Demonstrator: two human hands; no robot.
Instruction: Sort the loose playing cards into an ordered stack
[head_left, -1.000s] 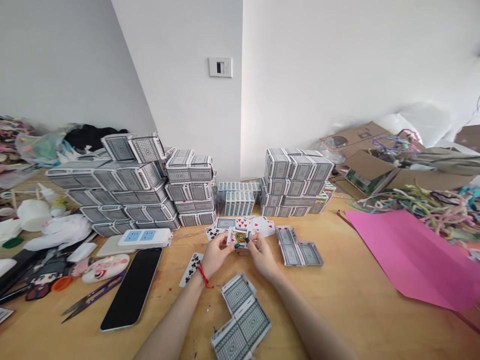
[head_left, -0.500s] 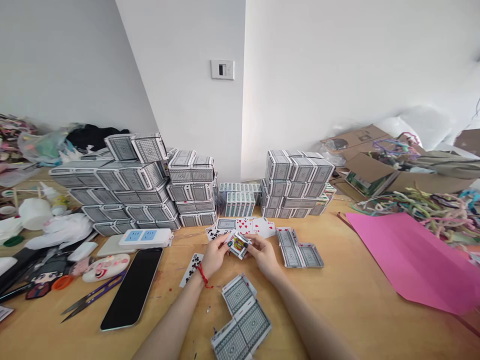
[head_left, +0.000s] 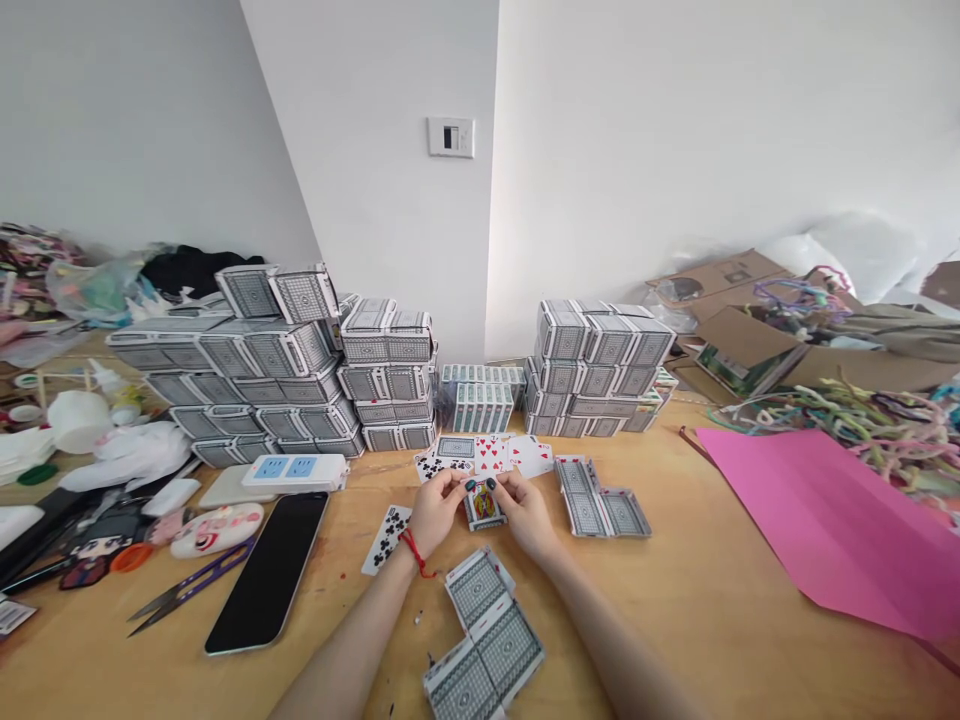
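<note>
A face-up playing card (head_left: pixel 484 506) with a court figure is pinched between my left hand (head_left: pixel 439 512) and my right hand (head_left: pixel 526 511), thumbs along its far edge. Both hands are closed on it. Behind them lie loose cards, among them a heart card (head_left: pixel 491 454) and a back-up card (head_left: pixel 455 447). A ten of clubs (head_left: pixel 387 540) rests left of my left wrist. Between my forearms sits an L-shaped piece made of joined cards (head_left: pixel 495 645). A similar card piece (head_left: pixel 592 500) stands right of my right hand.
Stacked card blocks rise at the left (head_left: pixel 262 385), centre-left (head_left: pixel 390 375) and right (head_left: pixel 600 365). Small card packs (head_left: pixel 480 405) stand between them. A phone (head_left: pixel 268 575), scissors (head_left: pixel 195 585) and a power strip (head_left: pixel 296 472) lie left. Pink paper (head_left: pixel 832 530) and a cardboard box (head_left: pixel 817 365) are right.
The card in my hands has turned from tilted to nearly straight, its near edge toward me. My thumbs have come closer together at its far edge. The view has shifted slightly.
</note>
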